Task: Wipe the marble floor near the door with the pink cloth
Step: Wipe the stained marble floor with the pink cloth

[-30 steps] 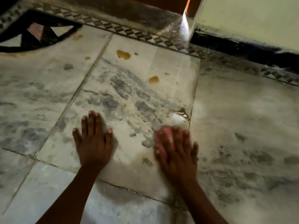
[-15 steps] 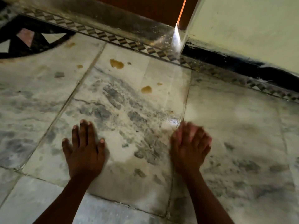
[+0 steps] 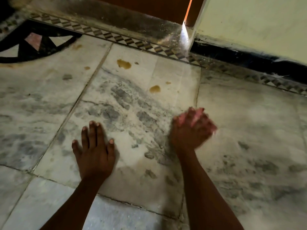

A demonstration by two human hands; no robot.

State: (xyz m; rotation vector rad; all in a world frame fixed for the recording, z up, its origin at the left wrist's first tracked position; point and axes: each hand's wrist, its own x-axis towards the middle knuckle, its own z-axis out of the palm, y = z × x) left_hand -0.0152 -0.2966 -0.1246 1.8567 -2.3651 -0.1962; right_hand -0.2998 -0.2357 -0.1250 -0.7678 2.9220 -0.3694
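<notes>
The grey-veined marble floor (image 3: 132,103) stretches in front of a brown door (image 3: 149,5). My left hand (image 3: 95,151) lies flat on the marble with its fingers spread and holds nothing. My right hand (image 3: 191,133) is blurred by motion and presses down over the joint between two slabs. Bits of the pink cloth (image 3: 180,119) show under and between its fingers; most of the cloth is hidden by the hand. Two yellow-brown stains, one larger (image 3: 123,63) and one smaller (image 3: 155,89), sit on the slab beyond my hands.
A checkered inlay strip (image 3: 126,40) runs along the dusty door threshold (image 3: 108,19). A black and pink floor pattern (image 3: 33,42) lies at the far left. A pale wall (image 3: 257,22) with a black skirting (image 3: 240,58) bounds the right side.
My right hand has swept with the cloth to the right and slightly away from me, across the slab joint. My left hand has stayed planted on the floor.
</notes>
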